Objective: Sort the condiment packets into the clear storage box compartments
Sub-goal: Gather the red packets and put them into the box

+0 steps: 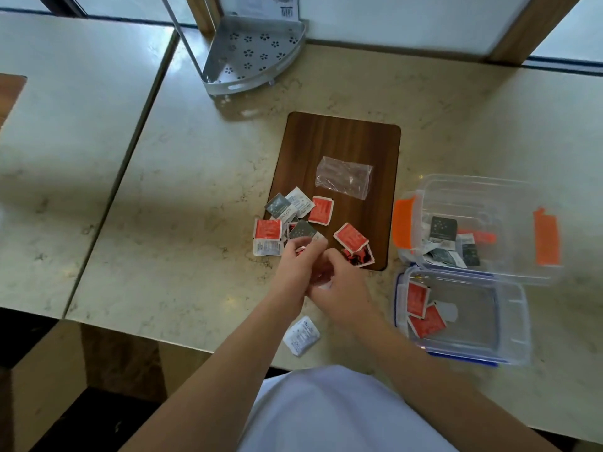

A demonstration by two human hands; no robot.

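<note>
Several red, grey and white condiment packets (pixel 321 210) lie in a loose pile on the near end of a dark wooden board (pixel 342 138). My left hand (pixel 298 264) and my right hand (pixel 339 285) meet just below the pile, fingers curled together around small packets; a grey-and-white packet (pixel 306 231) lies at the left fingertips. What exactly each hand holds is hidden. To the right, a clear box with orange clips (pixel 489 190) holds grey packets, and a clear box with blue trim (pixel 509 321) holds red packets. One white packet (pixel 301 336) lies near the table edge.
An empty clear plastic bag (pixel 344 176) lies on the board. A grey metal corner rack (pixel 251 57) stands at the back. A seam (pixel 130 158) divides this table from another on the left. The table's front edge runs just below my forearms.
</note>
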